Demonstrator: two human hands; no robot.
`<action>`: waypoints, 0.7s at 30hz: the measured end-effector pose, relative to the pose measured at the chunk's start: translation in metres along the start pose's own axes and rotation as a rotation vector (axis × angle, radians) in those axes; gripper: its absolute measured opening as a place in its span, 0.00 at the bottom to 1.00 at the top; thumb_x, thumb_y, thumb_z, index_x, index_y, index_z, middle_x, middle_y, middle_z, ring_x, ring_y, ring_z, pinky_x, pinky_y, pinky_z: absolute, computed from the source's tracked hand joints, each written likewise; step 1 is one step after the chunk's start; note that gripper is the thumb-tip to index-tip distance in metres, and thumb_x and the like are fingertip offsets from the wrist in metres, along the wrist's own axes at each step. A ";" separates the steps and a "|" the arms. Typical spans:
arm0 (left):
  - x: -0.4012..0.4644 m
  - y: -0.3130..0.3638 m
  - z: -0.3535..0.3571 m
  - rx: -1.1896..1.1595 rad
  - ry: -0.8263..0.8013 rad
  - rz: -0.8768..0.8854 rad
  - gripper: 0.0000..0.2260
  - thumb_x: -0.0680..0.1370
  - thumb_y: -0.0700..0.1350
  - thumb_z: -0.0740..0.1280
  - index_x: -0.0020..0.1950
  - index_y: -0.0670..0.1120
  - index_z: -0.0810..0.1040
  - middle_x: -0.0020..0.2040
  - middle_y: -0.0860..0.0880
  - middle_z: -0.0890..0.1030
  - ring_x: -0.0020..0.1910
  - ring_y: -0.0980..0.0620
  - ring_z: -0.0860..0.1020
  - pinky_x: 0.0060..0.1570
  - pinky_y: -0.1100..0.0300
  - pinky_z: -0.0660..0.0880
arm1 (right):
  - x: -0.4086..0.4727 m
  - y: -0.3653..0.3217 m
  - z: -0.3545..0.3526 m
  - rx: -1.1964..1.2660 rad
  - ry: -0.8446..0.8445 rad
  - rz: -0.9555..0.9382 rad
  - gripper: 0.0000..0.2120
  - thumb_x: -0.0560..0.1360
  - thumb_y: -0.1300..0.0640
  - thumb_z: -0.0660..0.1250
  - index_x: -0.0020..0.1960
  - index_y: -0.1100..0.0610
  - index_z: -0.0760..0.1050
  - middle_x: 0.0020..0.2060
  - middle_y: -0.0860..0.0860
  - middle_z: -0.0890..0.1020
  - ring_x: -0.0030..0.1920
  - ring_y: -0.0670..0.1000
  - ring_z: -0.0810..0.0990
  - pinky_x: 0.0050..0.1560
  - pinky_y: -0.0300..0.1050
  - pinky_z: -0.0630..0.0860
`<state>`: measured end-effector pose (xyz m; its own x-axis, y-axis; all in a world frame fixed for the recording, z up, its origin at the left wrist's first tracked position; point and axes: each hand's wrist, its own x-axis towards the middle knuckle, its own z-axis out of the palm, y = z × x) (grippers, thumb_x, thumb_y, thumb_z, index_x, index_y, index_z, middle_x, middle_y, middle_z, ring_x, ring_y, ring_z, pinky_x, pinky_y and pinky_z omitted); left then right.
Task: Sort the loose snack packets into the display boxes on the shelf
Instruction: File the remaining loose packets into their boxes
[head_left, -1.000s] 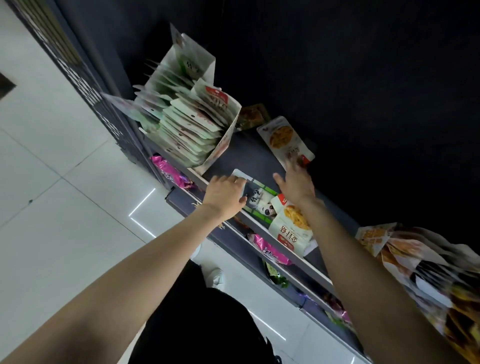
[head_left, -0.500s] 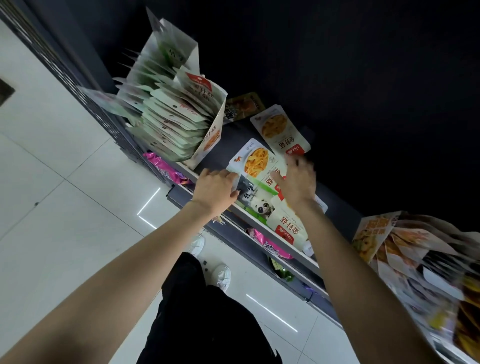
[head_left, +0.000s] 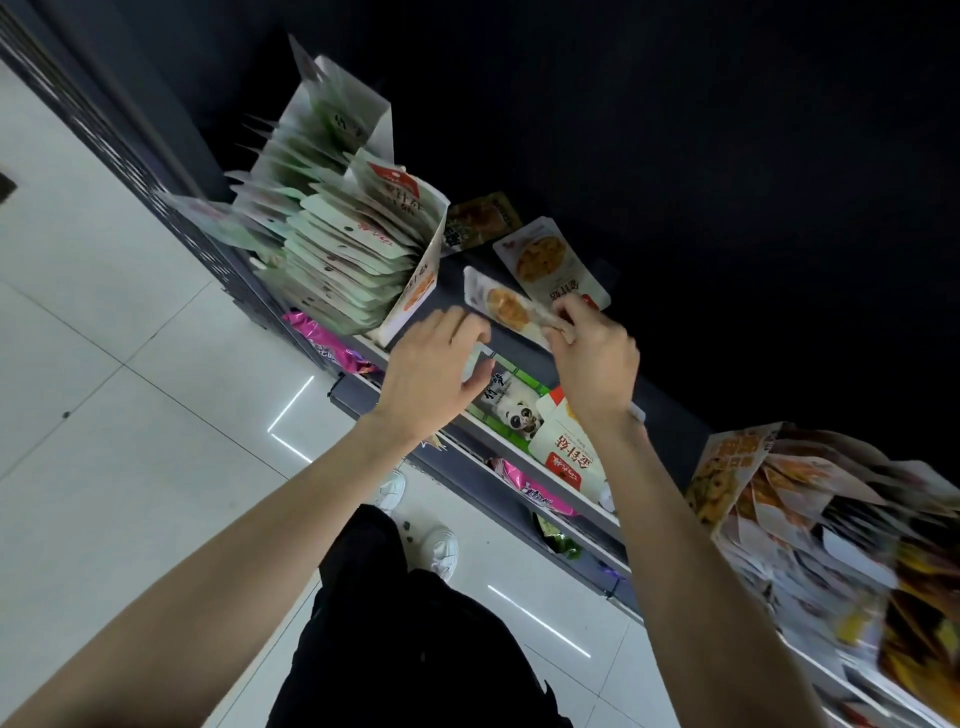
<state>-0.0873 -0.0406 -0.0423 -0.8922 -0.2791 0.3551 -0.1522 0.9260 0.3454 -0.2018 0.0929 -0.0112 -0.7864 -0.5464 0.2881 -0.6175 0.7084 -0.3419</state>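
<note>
We pinch a packet (head_left: 506, 306) by its lower edge in the right hand (head_left: 592, 358), lifted over the shelf (head_left: 670, 415). Left hand (head_left: 431, 374) hovers beside it, relaxed, empty. Packet seems light, floppy, slick: we judge an edge pinch adequate.

On the shelf (head_left: 457, 291), a display box (head_left: 358, 244) full of upright packets occupies the upper centre-left of the frame, with a second filled box (head_left: 810, 519) at the right edge. Between them lie loose packets: two (head_left: 550, 262) toward the shelf's back, a panda packet (head_left: 511, 408) and another (head_left: 569, 457) at its front lip. Lower shelves (head_left: 519, 493) sit beneath, toward frame centre.
</note>
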 end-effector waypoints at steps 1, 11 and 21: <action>0.004 0.005 -0.013 -0.029 0.091 0.051 0.11 0.72 0.47 0.69 0.52 0.45 0.74 0.48 0.48 0.78 0.47 0.48 0.75 0.44 0.56 0.72 | -0.002 -0.006 -0.014 -0.047 0.061 -0.104 0.06 0.68 0.62 0.74 0.42 0.57 0.78 0.34 0.50 0.82 0.34 0.54 0.81 0.32 0.41 0.72; 0.046 -0.022 -0.116 -0.277 -0.065 0.266 0.16 0.75 0.56 0.63 0.44 0.46 0.82 0.39 0.53 0.82 0.38 0.54 0.76 0.46 0.60 0.63 | -0.015 -0.071 -0.119 0.606 -0.022 -0.033 0.17 0.71 0.59 0.73 0.59 0.56 0.77 0.49 0.47 0.83 0.49 0.42 0.82 0.51 0.38 0.78; 0.101 -0.113 -0.130 0.092 -0.386 0.108 0.28 0.79 0.59 0.58 0.76 0.48 0.59 0.73 0.47 0.66 0.72 0.48 0.63 0.71 0.54 0.54 | 0.028 -0.123 -0.072 0.645 0.430 0.488 0.08 0.77 0.54 0.68 0.42 0.59 0.77 0.32 0.45 0.77 0.32 0.38 0.74 0.36 0.38 0.74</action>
<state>-0.1052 -0.2063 0.0680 -0.9965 -0.0792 0.0267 -0.0706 0.9687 0.2381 -0.1469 0.0226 0.1032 -0.9683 0.0531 0.2441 -0.2095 0.3595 -0.9093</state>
